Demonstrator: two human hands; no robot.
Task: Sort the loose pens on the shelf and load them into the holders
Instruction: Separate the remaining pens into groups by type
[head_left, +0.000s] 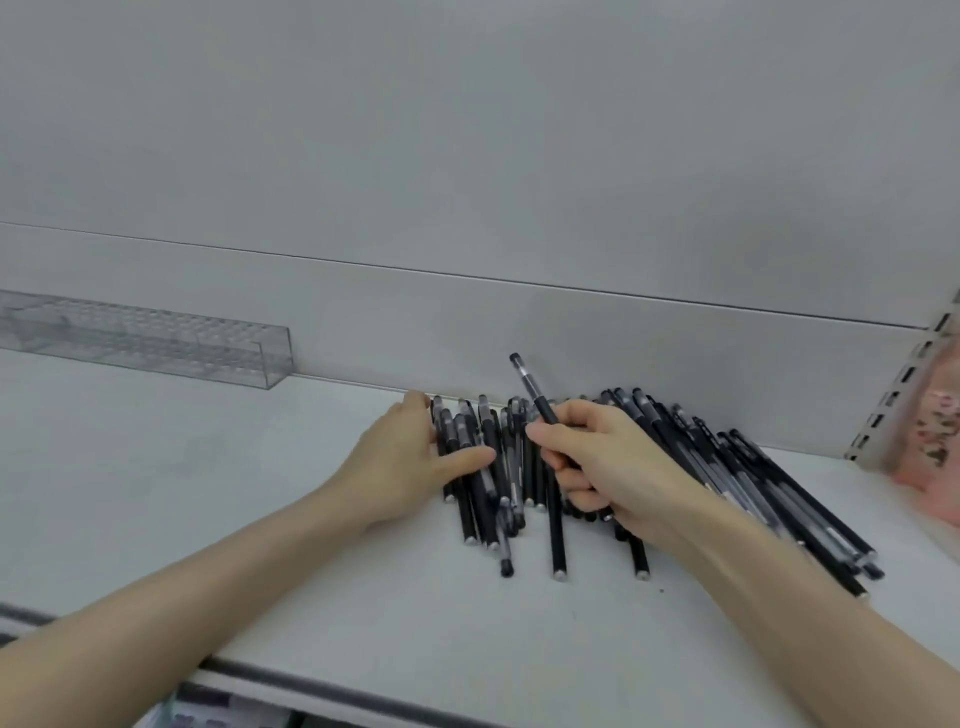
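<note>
**Pens Heaped on Shelf, Holder Unfilled**

From my remote seat, I watch the right hand (597, 462) grip one black pen (530, 387), its capped end tilted up above the pile of pens (753, 478) on the white shelf (208, 493). The left hand (400, 462) rests flat-fingered against the pile's left edge, grasping nothing. The clear holder (156, 338) at the rear left, well apart, looks empty. I judge the sorting barely begun, with nearly all loading left.

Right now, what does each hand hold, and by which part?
The right hand pinches one black pen by its barrel, capped end up. The left hand holds nothing; it rests against the pile of pens.
</note>
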